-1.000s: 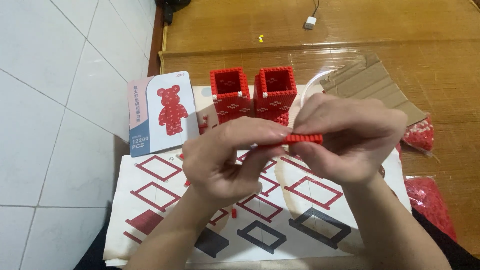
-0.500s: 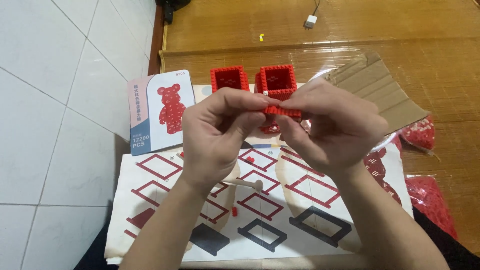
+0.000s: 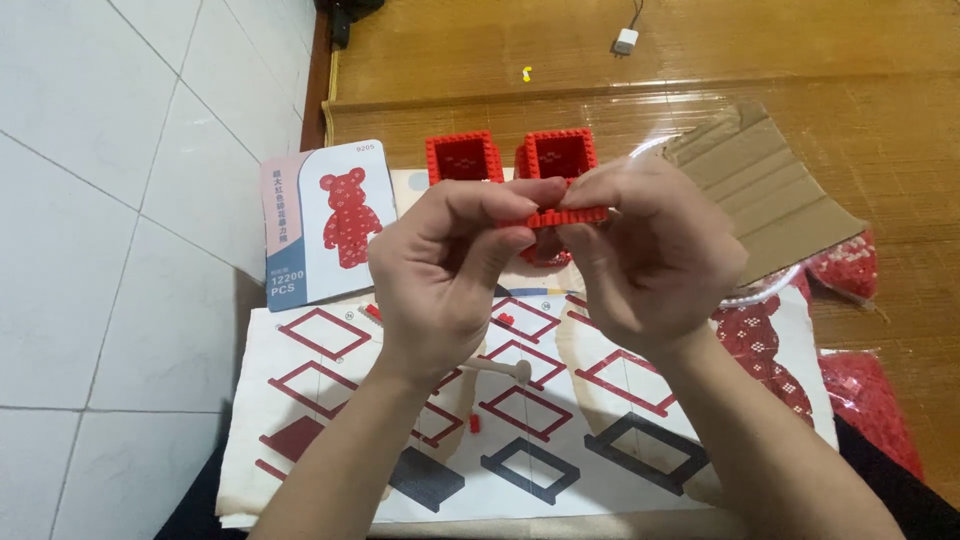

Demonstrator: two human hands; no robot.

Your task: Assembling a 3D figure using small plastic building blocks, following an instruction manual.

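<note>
My left hand (image 3: 450, 270) and right hand (image 3: 640, 250) pinch shut on this thin red brick strip (image 3: 560, 216) (fragile), and squeezing unevenly could snap it apart.

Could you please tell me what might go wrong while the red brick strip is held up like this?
The thin red brick strip, pinched between left hand and right hand, might snap or shed bricks. Pieces could fall among the loose red bricks on the instruction sheet. A wrist might knock the two red hollow blocks behind.
</note>
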